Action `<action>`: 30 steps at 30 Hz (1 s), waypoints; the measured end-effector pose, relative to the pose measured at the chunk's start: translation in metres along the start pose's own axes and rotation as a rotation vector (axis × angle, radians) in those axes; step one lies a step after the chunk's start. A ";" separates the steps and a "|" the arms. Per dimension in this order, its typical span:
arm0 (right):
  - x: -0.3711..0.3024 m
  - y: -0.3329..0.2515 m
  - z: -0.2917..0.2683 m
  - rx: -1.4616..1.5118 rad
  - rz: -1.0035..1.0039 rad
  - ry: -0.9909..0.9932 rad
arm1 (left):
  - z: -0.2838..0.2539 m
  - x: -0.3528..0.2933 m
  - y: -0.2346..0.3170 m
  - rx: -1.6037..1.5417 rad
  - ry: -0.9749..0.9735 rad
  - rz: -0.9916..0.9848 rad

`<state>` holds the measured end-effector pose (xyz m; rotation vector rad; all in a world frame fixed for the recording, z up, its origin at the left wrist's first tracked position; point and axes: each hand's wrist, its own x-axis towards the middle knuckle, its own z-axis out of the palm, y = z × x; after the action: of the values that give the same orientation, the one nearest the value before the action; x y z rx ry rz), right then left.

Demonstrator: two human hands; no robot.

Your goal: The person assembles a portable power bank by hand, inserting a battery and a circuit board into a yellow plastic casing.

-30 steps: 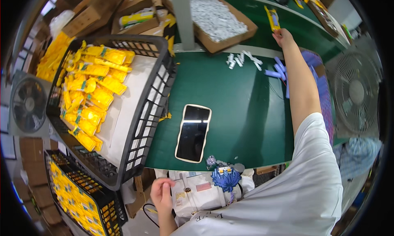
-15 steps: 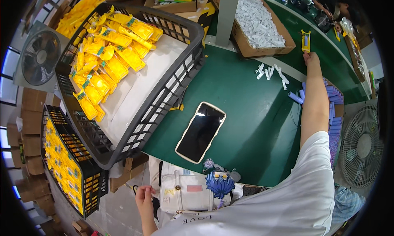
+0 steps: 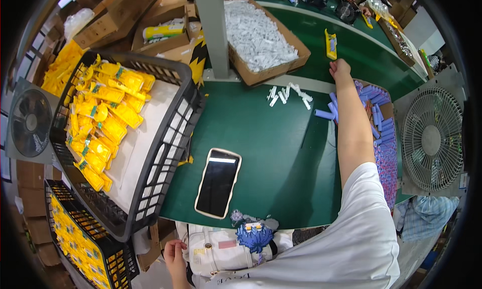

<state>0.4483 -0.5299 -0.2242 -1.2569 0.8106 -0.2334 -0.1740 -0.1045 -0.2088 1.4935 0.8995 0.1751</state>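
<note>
My right arm stretches far across the green table, and my right hand is just short of a yellow plastic casing with a purple cylinder in it. The casing lies on the green strip beyond the table, a small gap from my fingertips. The right fingers are loosely bent, with nothing visible in them. Low on the left, my left hand hangs with curled fingers beside a white bag on my lap; no object shows in it. Purple cylinders and small white plastic parts lie near my right forearm.
A black crate of yellow casings stands left, another crate below it. A phone lies on the table. White parts fill a cardboard box beside a grey post. Purple cylinders crowd a box at right; fans flank both sides.
The view has turned, shifting the scene leftward. My right hand, which was touching the yellow casing's near end, is now apart from it. My left hand stays by the bag.
</note>
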 end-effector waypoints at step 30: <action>-0.457 0.120 -0.181 -0.151 -0.449 -0.826 | 0.003 0.306 0.207 0.770 0.084 0.173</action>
<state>-0.0252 -0.3651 -0.1581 -1.5015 -0.1714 0.0047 0.1218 0.1085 -0.1469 2.2949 0.9543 0.0087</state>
